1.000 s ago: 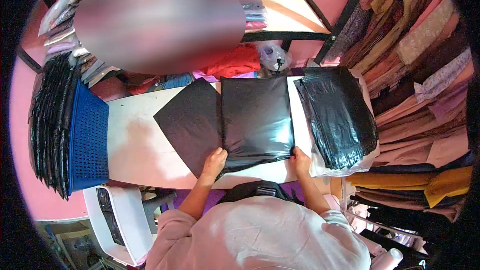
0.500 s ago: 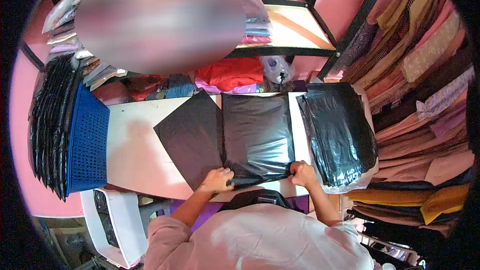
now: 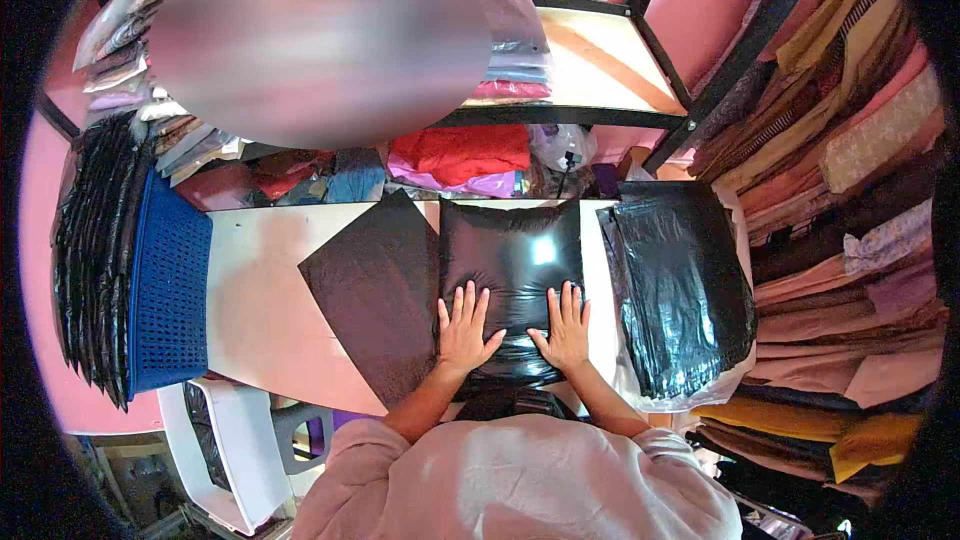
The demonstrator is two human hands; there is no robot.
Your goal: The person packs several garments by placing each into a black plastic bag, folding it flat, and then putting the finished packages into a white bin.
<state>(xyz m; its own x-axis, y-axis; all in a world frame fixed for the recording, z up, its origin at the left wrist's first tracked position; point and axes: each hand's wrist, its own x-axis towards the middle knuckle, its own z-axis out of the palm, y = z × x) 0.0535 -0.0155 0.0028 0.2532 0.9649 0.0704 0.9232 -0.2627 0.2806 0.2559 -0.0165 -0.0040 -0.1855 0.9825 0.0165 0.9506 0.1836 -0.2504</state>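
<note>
A glossy black plastic bag [image 3: 510, 240] lies on the white table in front of me, its upper part puffed out. Flat on its left side rests my left hand [image 3: 465, 330], fingers spread. My right hand [image 3: 563, 328] presses on its right side in the same way, thumb pointing inward. Neither hand grips anything. Left of the bag, a matte black sheet [image 3: 375, 285] lies at an angle, its right edge close to the bag. On the right, a stack of flat black plastic bags [image 3: 680, 290] sits on clear or white plastic wrapping.
A blue basket [image 3: 172, 290] filled with upright black packages [image 3: 95, 260] stands at the table's left end. Behind the table are red folded fabric [image 3: 460, 155] and a shelf with bagged clothes. Hanging garments [image 3: 850, 300] crowd the right. A white chair [image 3: 225, 460] stands below left.
Both hands have let go of the bag's near edge and moved forward to lie flat on top of it. The bag now looks puffed up and shinier.
</note>
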